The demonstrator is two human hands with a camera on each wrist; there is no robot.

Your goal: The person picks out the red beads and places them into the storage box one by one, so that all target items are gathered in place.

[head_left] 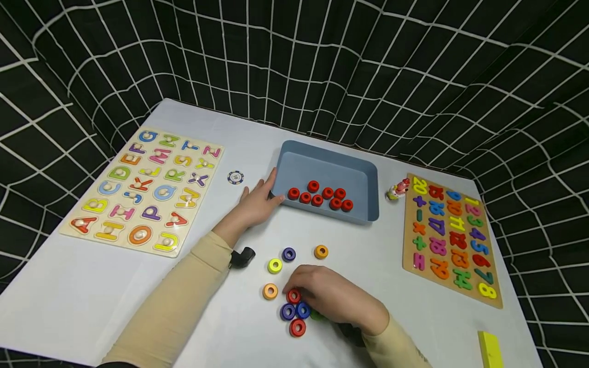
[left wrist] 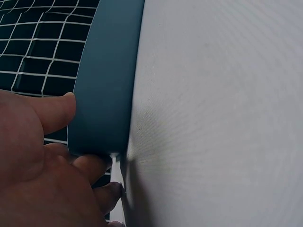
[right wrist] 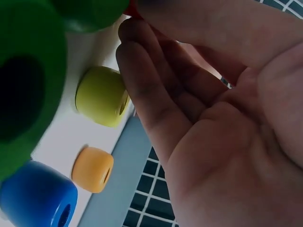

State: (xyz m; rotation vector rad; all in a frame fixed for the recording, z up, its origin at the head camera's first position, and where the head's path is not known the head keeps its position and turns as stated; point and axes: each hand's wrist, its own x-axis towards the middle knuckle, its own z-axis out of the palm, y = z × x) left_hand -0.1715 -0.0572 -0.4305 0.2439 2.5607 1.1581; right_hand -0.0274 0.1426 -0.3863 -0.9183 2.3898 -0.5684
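Note:
My left hand [head_left: 255, 207] grips the near left corner of a blue-grey tray [head_left: 331, 153], thumb on the near wall and fingers along the left side. Several red rings [head_left: 293, 193] lie in the tray near its front wall. Lower down, my right hand [head_left: 329, 294] pinches another red ring [head_left: 293, 301] among a small cluster. Beside that ring are a purple ring [head_left: 284, 312], a blue ring [head_left: 303, 316] and a second red ring [head_left: 297, 334]. A green ring [head_left: 317, 316] is partly hidden beneath the hand.
Loose yellow [head_left: 274, 272], purple [head_left: 289, 249] and orange [head_left: 321, 246] rings lie between cluster and tray. A letter board [head_left: 156, 248] is at left, a number board [head_left: 411, 255] at right. A poker chip [head_left: 235, 177], a small figurine [head_left: 398, 189] and a yellow block [head_left: 491, 350] also lie on the table.

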